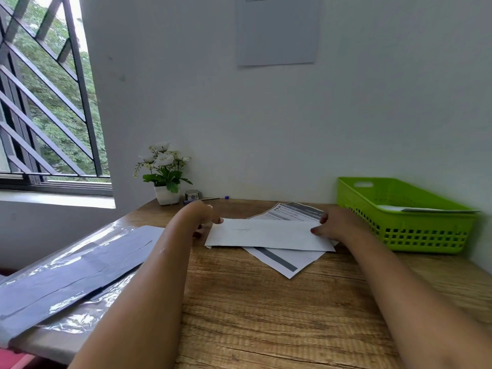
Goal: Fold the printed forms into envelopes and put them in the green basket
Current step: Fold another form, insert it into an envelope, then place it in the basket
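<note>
A white envelope (266, 233) lies lengthwise on the wooden desk (266, 310). My left hand (202, 215) grips its left end and my right hand (335, 225) grips its right end. Under it lies a printed form (290, 213) with a dark header, its lower corner with a grey stripe sticking out toward me. The green basket (399, 233) stands at the right against the wall, with white paper inside it.
A clear plastic sleeve with a stack of envelopes (69, 272) lies at the left desk edge. A small potted plant (165, 174), a roll of tape (192, 194) and a pen (207, 199) sit at the back by the wall.
</note>
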A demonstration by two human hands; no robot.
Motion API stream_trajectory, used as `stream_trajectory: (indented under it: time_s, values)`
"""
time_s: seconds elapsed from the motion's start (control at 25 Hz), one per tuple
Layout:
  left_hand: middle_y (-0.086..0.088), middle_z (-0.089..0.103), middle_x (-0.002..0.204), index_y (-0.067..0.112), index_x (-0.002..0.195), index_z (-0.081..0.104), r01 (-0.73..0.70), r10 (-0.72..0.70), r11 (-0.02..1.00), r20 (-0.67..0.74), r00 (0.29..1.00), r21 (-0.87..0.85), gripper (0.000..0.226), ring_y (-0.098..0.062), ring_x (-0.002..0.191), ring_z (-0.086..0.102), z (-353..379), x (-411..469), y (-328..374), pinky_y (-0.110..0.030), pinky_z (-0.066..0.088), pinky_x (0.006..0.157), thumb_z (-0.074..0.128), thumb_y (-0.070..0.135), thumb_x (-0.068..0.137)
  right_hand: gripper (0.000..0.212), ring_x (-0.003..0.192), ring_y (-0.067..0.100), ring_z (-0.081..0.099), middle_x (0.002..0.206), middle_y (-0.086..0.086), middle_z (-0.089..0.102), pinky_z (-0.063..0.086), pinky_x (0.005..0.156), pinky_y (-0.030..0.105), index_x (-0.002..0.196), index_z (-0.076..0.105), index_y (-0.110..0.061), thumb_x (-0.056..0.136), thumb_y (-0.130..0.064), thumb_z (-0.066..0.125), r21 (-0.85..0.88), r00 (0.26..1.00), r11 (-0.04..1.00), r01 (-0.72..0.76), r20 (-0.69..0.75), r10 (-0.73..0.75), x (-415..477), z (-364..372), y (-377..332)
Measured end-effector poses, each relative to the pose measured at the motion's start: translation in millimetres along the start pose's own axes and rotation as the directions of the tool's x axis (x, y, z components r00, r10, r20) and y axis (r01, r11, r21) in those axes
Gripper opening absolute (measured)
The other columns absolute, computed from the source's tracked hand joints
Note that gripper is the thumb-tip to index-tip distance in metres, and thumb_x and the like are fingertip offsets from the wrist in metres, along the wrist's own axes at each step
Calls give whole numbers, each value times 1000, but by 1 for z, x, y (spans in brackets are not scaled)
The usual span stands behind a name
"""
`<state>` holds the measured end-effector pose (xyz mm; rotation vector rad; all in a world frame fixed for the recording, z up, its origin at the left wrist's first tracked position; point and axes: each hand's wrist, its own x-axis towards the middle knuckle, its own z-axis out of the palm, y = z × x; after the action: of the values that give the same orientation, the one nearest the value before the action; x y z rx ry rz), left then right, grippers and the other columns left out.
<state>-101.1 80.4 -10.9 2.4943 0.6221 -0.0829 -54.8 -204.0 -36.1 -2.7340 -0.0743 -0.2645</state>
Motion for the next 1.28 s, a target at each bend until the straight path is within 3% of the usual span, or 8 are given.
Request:
stream_trajectory:
  time_s: [0.12, 0.2, 0.44, 0.8, 1.04, 1.28]
  values:
    - [-18, 36, 144, 11, 144, 27, 8, -12, 1000, -311, 950, -12, 67, -35, 130, 38, 5, 10, -11, -42, 39, 106, 61, 28, 90, 33, 107, 26, 59, 117, 6, 63, 50, 85, 35, 107, 62, -18, 82, -39, 66, -4, 997, 1000, 21, -77, -21, 2, 3, 0]
    - [-19, 32, 144, 13, 144, 25, -4, 14, 1000, -404, 915, 25, 67, -37, 131, 33, 13, 14, -19, -43, 37, 103, 61, 27, 89, 29, 106, 27, 60, 115, 7, 63, 49, 82, 34, 105, 63, -19, 83, -38, 63, 3, 994, 1000, 31, -104, -30, 3, 4, 0]
    - [-15, 45, 139, 25, 140, 31, 51, 27, 980, -387, 922, 192, 53, -33, 130, 32, 37, 27, -25, -40, 43, 88, 47, 44, 93, 22, 106, 25, 59, 117, 8, 61, 50, 85, 32, 99, 64, -21, 80, -32, 66, 10, 992, 995, 101, -81, -100, 8, 12, 2]
    - [-14, 38, 142, 23, 143, 30, 86, -4, 975, -373, 928, 204, 61, -33, 130, 34, 34, 37, -16, -43, 42, 95, 45, 50, 91, 16, 102, 23, 58, 114, 4, 60, 50, 84, 33, 99, 62, -21, 83, -27, 62, -40, 982, 990, 138, -123, -142, 11, 14, 2]
    - [-13, 37, 144, 26, 149, 11, 56, 23, 980, -389, 921, 190, 73, -34, 128, 37, 36, 38, -18, -44, 43, 94, 45, 53, 91, 14, 103, 23, 60, 117, 2, 57, 50, 87, 35, 97, 60, -24, 84, -27, 61, -45, 984, 990, 130, -117, -135, 7, 18, 1]
    - [-10, 38, 143, 20, 142, 35, 54, 16, 983, -374, 927, 177, 71, -34, 127, 43, 31, 46, -19, -42, 42, 94, 45, 62, 86, 15, 103, 22, 59, 115, 1, 60, 50, 86, 34, 98, 60, -26, 84, -30, 60, -74, 980, 987, 141, -127, -150, 10, 19, 0]
